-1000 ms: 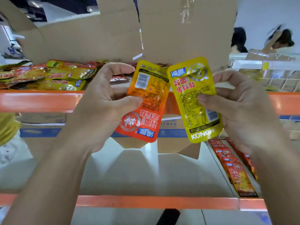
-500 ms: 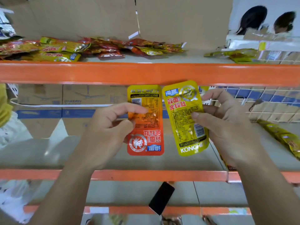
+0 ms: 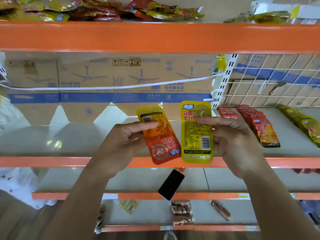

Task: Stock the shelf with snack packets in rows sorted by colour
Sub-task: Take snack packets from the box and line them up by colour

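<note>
Two flat, glossy foil packets with rounded corners, side by side and almost touching, held up before the middle shelf (image 3: pixel 52 142). Left grip (image 3: pixel 121 146) curled, thumb and forefinger pinching the orange-red packet (image 3: pixel 161 142), tilted, print upside down. Right grip (image 3: pixel 237 146) pinching the yellow packet (image 3: pixel 195 135), upright, barcode showing. On the smooth pale board to the right, a slanted row of red packets (image 3: pixel 259 129), then a yellow row (image 3: pixel 308 127), under white wire mesh (image 3: pixel 277 80). Behind, printed cardboard boxes (image 3: pixel 121 78) crossed by a white strap (image 3: pixel 103 88). Overhead, a crinkled packet heap (image 3: pixel 103 11). Below, a black phone (image 3: pixel 171 185) jutting over an orange rim. Wide stretch of board left of the packets.
</note>
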A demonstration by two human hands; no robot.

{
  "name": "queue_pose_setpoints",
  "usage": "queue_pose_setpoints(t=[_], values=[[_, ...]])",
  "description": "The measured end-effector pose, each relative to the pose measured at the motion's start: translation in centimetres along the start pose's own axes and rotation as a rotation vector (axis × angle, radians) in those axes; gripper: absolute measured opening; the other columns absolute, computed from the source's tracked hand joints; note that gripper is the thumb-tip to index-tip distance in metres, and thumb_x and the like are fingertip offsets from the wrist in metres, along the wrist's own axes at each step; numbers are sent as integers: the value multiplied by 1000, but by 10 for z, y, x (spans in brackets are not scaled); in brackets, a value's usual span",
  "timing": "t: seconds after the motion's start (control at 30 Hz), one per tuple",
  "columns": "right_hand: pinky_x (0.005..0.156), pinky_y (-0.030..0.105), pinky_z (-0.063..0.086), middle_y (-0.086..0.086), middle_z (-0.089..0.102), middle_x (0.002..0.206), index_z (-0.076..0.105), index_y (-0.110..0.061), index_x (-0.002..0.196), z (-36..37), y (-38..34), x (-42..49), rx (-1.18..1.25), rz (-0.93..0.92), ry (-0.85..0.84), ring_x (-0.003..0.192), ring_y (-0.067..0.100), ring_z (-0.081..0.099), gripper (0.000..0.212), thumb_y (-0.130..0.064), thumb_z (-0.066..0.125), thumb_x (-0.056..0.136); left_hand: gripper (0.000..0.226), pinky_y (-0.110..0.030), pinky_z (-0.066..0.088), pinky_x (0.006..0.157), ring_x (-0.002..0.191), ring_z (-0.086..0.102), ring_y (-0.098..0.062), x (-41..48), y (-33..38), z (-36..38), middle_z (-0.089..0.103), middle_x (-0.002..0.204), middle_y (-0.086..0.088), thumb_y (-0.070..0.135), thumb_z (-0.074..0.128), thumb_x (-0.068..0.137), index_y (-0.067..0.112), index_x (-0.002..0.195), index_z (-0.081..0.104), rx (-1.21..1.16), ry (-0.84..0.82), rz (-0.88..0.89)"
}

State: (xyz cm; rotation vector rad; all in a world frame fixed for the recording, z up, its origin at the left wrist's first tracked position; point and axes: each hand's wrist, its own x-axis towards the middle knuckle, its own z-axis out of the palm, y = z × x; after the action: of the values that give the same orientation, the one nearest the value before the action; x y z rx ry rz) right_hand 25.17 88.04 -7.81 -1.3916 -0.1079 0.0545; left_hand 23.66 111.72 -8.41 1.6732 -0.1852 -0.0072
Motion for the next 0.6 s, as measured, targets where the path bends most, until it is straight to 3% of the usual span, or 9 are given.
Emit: queue_pose_setpoints(t=[0.1,0.23,0.3,0.4,0.5,0.53,0.6], values=[[71,55,57,20,72,99,76,-5,92,-2,2,1,89,32,-47,91,41,69,51,20,35,77,46,-23,55,85,98,70,-11,3,-1,1,75,100,8,-19,58,82,21,100,71,-6,88,21],[69,36,60,12,74,98,79,-17,90,0,9,4,88,21,-132,89,28,72,46,5,77,49,36,-11,50,76,80,68,-1,6,-5,-2,75,87,12,-13,64,80,19,94,73,62,192,93],[61,24,57,6,76,93,79,-20,86,1,13,6,30,14,-90,84,18,73,31,-18,76,55,27,-10,43,65,64,56,0,6,-9,-3,70,72,12,1,69,83,25,91,77,107,253,95],[49,21,43,7,69,68,75,-16,73,11,16,7,-146,-4,10,58,16,63,7,-20,69,73,21,-17,34,59,63,43,-7,9,-17,-4,52,67,-4,22,76,80,41,71,76,187,326,70],[49,33,17,-1,36,44,66,-22,48,18,22,9,-210,-20,51,46,16,26,40,-10,64,86,6,-28,42,70,70,53,-19,10,-21,-1,62,81,-12,41,73,71,44,66,74,175,322,4],[50,32,15,-8,34,42,66,-22,48,22,21,8,-199,-2,65,44,14,22,42,-8,62,88,5,-30,46,72,68,57,-14,10,-22,0,68,80,-8,42,71,70,42,69,75,147,300,-12],[42,17,23,-12,38,35,66,-14,62,23,21,7,-156,21,66,33,2,29,32,-2,58,90,9,-34,52,76,69,65,-11,9,-23,3,74,78,-5,39,75,70,33,75,78,54,252,-63]])
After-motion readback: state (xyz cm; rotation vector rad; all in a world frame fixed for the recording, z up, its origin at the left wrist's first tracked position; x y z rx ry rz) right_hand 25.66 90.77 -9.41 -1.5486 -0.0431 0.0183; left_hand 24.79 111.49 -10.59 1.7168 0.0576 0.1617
